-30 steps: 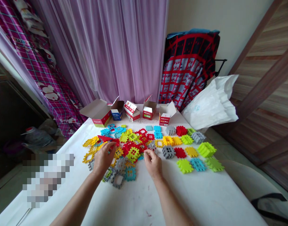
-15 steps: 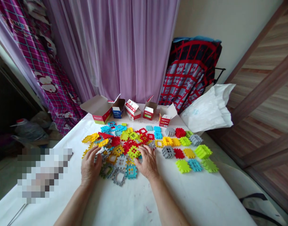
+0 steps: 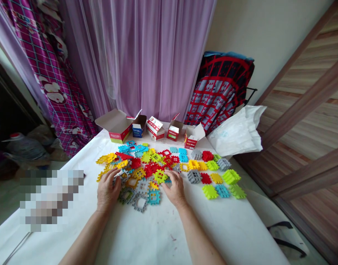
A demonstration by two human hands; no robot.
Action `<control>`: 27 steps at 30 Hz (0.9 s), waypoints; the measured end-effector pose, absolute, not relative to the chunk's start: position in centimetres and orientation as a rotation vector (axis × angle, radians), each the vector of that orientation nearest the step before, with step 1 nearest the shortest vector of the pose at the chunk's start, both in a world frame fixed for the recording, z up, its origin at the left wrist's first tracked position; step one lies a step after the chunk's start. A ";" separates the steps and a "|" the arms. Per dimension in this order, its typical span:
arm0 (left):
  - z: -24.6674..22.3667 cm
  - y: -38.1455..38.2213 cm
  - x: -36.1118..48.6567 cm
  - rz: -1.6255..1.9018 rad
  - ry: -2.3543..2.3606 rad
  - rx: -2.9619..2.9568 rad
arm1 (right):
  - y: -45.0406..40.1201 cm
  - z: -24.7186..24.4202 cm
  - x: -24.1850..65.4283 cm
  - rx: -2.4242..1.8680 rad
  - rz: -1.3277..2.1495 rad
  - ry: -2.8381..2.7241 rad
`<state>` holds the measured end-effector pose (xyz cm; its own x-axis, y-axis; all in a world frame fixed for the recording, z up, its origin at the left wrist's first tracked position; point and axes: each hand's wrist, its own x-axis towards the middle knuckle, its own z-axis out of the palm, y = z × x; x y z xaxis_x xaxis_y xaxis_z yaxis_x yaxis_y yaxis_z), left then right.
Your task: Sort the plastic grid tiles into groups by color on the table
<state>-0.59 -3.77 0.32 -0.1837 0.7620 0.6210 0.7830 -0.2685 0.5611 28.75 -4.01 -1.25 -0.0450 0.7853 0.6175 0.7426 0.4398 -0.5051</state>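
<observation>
A loose heap of coloured plastic tiles (image 3: 143,186) covers the middle of the white table (image 3: 147,239). At its left edge, my left hand (image 3: 108,188) rests with fingers apart beside grey and yellow tiles. My right hand (image 3: 173,186) is at the heap's right side, fingers spread, its tips close to a lime-green window tile (image 3: 159,176); whether they touch it is unclear. Right of that hand lie sorted stacks, among them a grey stack (image 3: 194,176), a red tile (image 3: 206,178) and a lime-green stack (image 3: 231,177).
Open small cartons line the back edge, including a large red one (image 3: 119,134) and a blue one (image 3: 138,129). A white bag (image 3: 235,130) leans at the back right corner. A blurred flat object (image 3: 51,198) lies at the left.
The lime-green window tile sits slightly farther right relative to the heap, near my right hand. The camera view has shifted a little; both hands remain at the heap.
</observation>
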 end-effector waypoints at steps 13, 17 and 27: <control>0.3 -3.6 -0.6 -1.532 -1.934 -1.985 | -3.4 2.3 31.3 -1.427 0.150 -2.008; 0.4 -3.7 -0.8 -1.536 -1.906 -2.003 | -5.0 3.7 33.8 -1.437 0.173 -1.924; 0.6 -3.3 -1.1 -1.480 -1.982 -1.993 | -9.1 7.6 52.7 -1.637 0.374 -1.430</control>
<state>-1.12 -3.30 0.59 -0.2125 0.7991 0.5625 0.7665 -0.2208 0.6031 52.74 -9.09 7.64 0.2845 0.9031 0.3217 0.6302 0.0767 -0.7726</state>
